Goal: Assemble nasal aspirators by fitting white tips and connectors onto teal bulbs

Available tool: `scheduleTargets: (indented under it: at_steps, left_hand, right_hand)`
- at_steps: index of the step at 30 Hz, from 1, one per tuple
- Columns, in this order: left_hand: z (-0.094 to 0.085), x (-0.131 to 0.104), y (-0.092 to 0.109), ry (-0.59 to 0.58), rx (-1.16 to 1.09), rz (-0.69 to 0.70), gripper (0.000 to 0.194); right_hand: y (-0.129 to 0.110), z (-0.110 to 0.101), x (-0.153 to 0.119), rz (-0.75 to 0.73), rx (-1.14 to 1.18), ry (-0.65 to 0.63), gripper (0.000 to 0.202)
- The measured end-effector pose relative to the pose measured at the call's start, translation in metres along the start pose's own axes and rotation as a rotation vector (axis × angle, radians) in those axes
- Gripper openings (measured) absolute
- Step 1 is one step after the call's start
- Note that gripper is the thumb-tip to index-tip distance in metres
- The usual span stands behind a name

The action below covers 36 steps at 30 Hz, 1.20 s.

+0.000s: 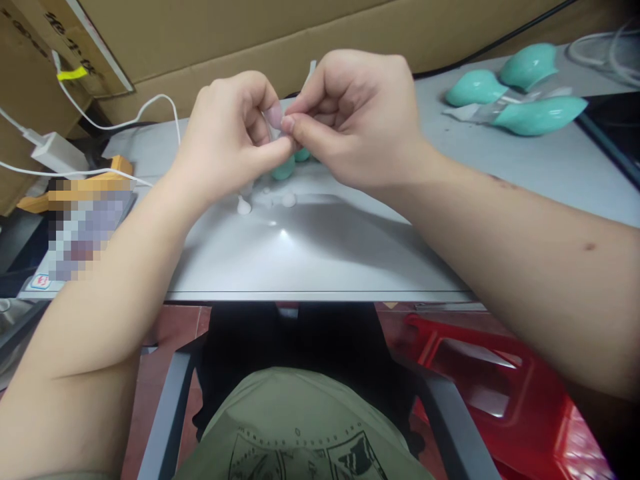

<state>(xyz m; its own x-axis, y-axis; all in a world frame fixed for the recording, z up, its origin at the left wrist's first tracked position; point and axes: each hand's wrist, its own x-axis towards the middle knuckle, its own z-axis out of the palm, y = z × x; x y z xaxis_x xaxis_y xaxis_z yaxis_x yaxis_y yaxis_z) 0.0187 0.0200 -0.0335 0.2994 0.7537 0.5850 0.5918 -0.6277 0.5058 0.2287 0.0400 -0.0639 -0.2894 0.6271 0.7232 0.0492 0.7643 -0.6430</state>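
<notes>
Head view: the left grip point(227, 137) and right grip point(367, 120) meet, fingertips pinching a pale, filmy piece point(274, 119) above the smooth grey worktop point(235, 267). Small whitish lumps point(244, 206) lie nearby; glossy, rounded teal objects point(540, 115) with clear wrapping rest right.

Small pieces point(289, 199) on the table point(320, 267) between charger point(60, 155), left, and bulbous packets point(540, 115), right; cardboard point(240, 40) behind.

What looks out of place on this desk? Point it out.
Small, rounded white pieces lie scattered on the smooth grey desk near the left hand, possibly stray bits. Nothing looks clearly broken.
</notes>
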Motion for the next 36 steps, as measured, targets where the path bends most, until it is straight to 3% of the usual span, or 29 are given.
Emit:
scheduleTargets:
  at_steps: [8,14,22,26,32,36]
  left_hand:
    - [-0.0037,0.0040,-0.0001,-0.059,-0.038,-0.057,0.055]
    - [-0.0021,0.0041,0.0011,-0.032,-0.097,-0.067,0.060]
    - [-0.0022,-0.0004,0.0033,0.004,-0.109,-0.046,0.044]
    - [-0.0039,0.0000,0.0029,-0.010,-0.060,-0.056,0.043]
    - [-0.0046,-0.0010,0.0051,-0.027,-0.056,-0.096,0.038]
    - [-0.0048,-0.0011,0.0060,-0.051,-0.070,-0.104,0.044]
  right_hand:
    - [0.0028,0.0023,0.0016,-0.021,0.144,-0.002,0.029]
    - [0.0039,0.0010,0.0056,0.018,0.142,-0.002,0.041]
    - [-0.0019,0.0015,0.0072,0.126,0.111,0.027,0.052]
    - [-0.0006,0.0010,0.0074,0.122,0.127,-0.015,0.047]
    - [-0.0002,0.0013,0.0054,0.109,0.146,-0.018,0.057]
    - [-0.0011,0.0023,0.0061,0.078,0.206,-0.023,0.041]
